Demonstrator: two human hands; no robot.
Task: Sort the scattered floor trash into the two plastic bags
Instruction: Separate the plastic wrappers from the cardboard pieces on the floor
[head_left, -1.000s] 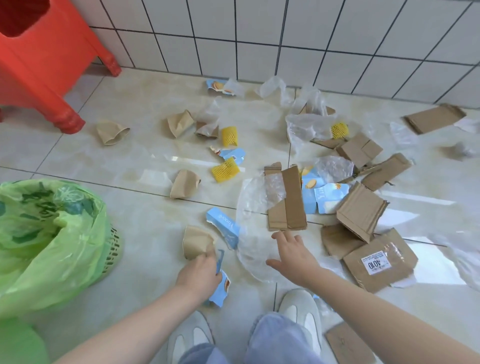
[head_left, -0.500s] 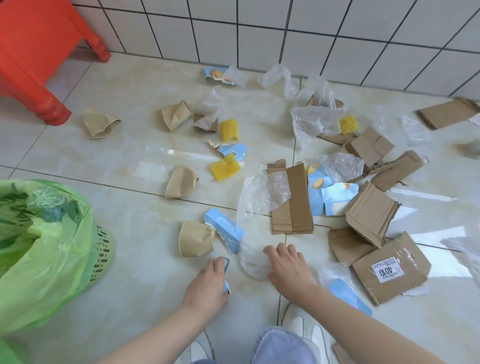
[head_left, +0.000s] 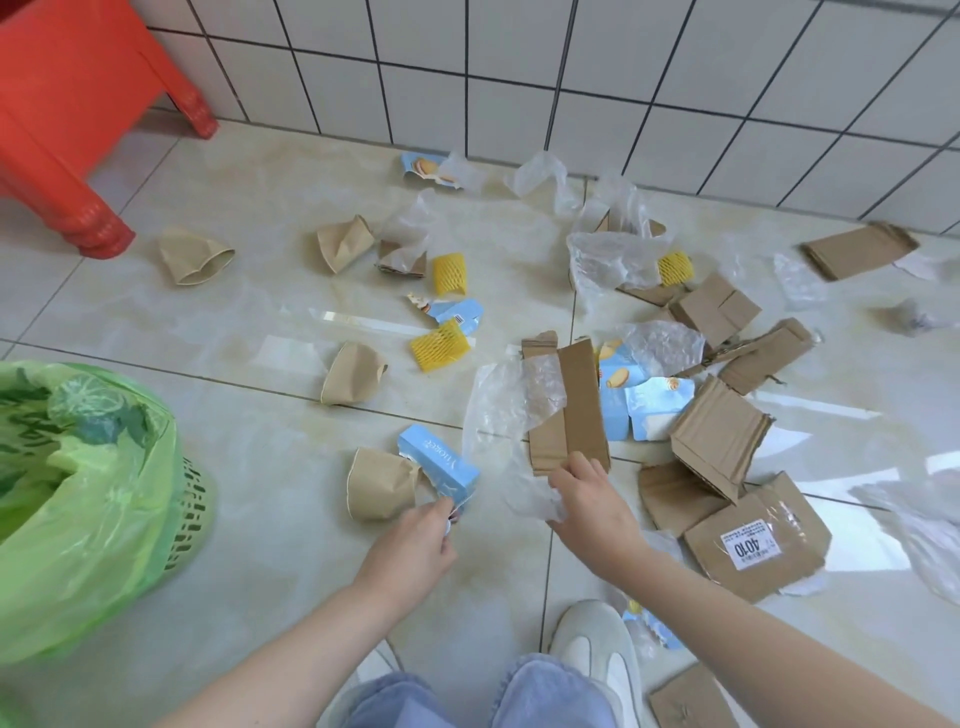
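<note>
We crouch over the litter so both hands can work the near edge of the pile, where the nearest scraps lie within reach. Our left hand (head_left: 415, 535) reaches forward, palm down, its fingers pinched on the low end of the blue box (head_left: 439, 464), which lies on the floor touching a crushed paper cup (head_left: 382, 483); we judge this a pick-up just begun, since the box has not left the tile. Our right hand (head_left: 589, 506) stretches further, wrist low, fingers curled into the clear film (head_left: 511, 410) and gathering a bunch of it; the thumb side is hidden, so how firm the hold is we cannot tell. The film runs partly under a cardboard strip (head_left: 569, 402), so pulling it will likely drag that strip along. The green bag (head_left: 104, 499), lining a basket, stands open at our left, well apart from the pile and close to the left arm, handy for a short swing. A second bag we cannot see. Most trash, cardboard, yellow foam nets (head_left: 439, 345) and wrappers, lies scattered toward the wall (head_left: 623, 78), so sorting seems barely started.
</note>
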